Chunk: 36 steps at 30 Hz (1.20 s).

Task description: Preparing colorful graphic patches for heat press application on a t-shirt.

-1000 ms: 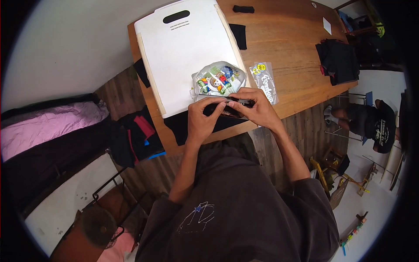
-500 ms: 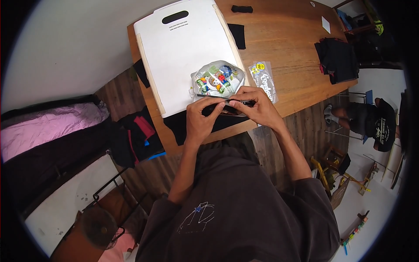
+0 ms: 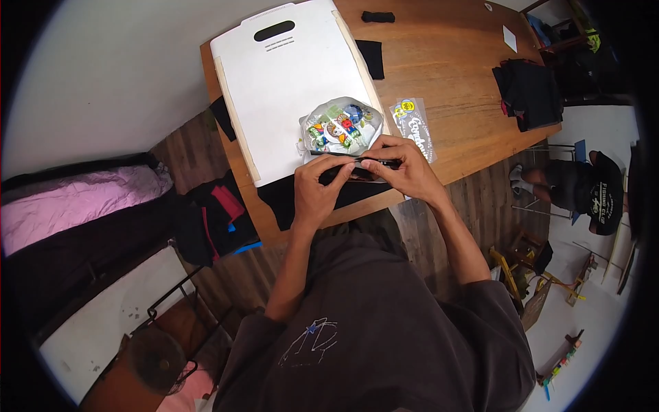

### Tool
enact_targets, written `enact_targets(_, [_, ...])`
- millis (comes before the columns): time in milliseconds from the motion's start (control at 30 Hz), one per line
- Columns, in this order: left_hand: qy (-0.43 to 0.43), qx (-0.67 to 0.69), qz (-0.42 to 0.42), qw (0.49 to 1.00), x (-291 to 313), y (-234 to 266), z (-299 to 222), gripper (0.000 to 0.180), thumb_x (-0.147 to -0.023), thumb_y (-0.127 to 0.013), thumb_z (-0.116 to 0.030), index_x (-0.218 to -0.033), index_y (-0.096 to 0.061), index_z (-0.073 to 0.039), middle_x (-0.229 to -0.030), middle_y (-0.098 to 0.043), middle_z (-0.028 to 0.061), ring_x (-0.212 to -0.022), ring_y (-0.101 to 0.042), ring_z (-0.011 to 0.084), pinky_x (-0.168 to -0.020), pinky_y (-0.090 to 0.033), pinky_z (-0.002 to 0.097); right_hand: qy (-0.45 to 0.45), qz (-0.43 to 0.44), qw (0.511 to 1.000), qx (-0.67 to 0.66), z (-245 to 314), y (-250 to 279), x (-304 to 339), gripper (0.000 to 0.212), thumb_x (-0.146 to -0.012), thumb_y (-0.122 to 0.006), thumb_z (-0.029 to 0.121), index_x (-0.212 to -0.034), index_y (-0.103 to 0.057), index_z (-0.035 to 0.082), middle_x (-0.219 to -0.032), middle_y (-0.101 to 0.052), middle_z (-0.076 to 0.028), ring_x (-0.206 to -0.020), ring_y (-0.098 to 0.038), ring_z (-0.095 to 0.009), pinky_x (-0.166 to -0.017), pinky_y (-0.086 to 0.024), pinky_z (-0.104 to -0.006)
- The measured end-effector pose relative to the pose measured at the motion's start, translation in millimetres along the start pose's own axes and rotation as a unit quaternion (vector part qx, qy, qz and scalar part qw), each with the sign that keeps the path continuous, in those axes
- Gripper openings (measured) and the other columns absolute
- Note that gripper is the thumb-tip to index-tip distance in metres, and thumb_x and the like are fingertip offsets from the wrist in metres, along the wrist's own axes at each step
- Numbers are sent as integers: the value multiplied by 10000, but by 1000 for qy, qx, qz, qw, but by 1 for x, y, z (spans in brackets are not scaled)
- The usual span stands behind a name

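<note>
Both hands meet at the near edge of a white board (image 3: 274, 89), thumb tips almost touching. My left hand (image 3: 319, 184) is closed in a pinch on a thin, dark, folded piece (image 3: 357, 172). From the other side, my right hand (image 3: 405, 168) pinches the same piece; its exact kind is unclear, and the fingers cover part of it. Just beyond the fingers, a clear plastic bag (image 3: 341, 127) with colourful cartoon prints in it rests on the board. Right of my right hand lies a flat clear packet (image 3: 413, 127) with white lettering and yellow prints. Black cloth (image 3: 278, 199) sticks out beneath the board.
On the wooden table (image 3: 446, 89) are folded dark clothes (image 3: 528, 93), a small black roll (image 3: 378, 16) and a white paper (image 3: 509, 39). Dark and red garments (image 3: 206, 220) lie at left, near a fan (image 3: 158, 357). Another person (image 3: 594, 192) sits at far right.
Almost nothing differs. My hands keep the same pinch on the dark piece, and the view has shifted very slightly.
</note>
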<state>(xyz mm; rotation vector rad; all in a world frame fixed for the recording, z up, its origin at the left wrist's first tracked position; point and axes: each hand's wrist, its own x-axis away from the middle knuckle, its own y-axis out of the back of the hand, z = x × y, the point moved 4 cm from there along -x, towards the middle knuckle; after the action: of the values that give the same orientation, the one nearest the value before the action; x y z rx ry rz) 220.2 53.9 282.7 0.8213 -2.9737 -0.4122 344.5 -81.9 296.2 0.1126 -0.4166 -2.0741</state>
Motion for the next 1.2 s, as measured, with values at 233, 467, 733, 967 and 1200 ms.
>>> enact_targets(233, [22,13,-1,1000,0,-1,1,125,-869,-716,-80,-959,-741,3,-875,-729,118,-794,-698,176,-722,-524,280,-20,-3,999,-26,-4,-3,2,210,-859,-747,148,-1008,-744,0,-808,-668,-85,-707,-632,-151,-617,-476,-285])
enact_targets(467, [38,22,2,999,0,-2,4,135,-866,-724,-87,-959,-740,10,-880,-730,124,-799,-694,172,-732,-523,283,-20,-6,999,-29,-5,-4,1,221,-864,-742,151,-1020,-739,-6,-820,-674,-89,-724,-638,-158,-634,-478,-287])
enact_targets(733, [43,35,-2,998,1,-3,8,150,-865,-729,-92,-963,-732,22,-883,-732,130,-803,-690,171,-740,-518,286,11,-4,1000,4,-1,-5,-2,190,-868,-737,97,-1029,-734,-4,-828,-653,-74,-764,-607,-122,-651,-473,-271])
enact_targets(967, [37,39,8,999,0,-2,9,147,-861,-733,-88,-964,-734,17,-879,-729,128,-797,-688,168,-735,-518,286,15,9,1000,17,-2,-5,-4,222,-865,-742,142,-1029,-732,-8,-835,-670,-93,-742,-632,-162,-657,-481,-289])
enact_targets(1200, [40,33,5,999,0,-1,6,149,-861,-731,-85,-964,-732,23,-879,-730,128,-795,-687,166,-738,-518,284,-6,11,1000,9,-5,-7,-2,220,-870,-734,104,-1050,-723,-22,-867,-680,-100,-782,-633,-141,-680,-490,-279])
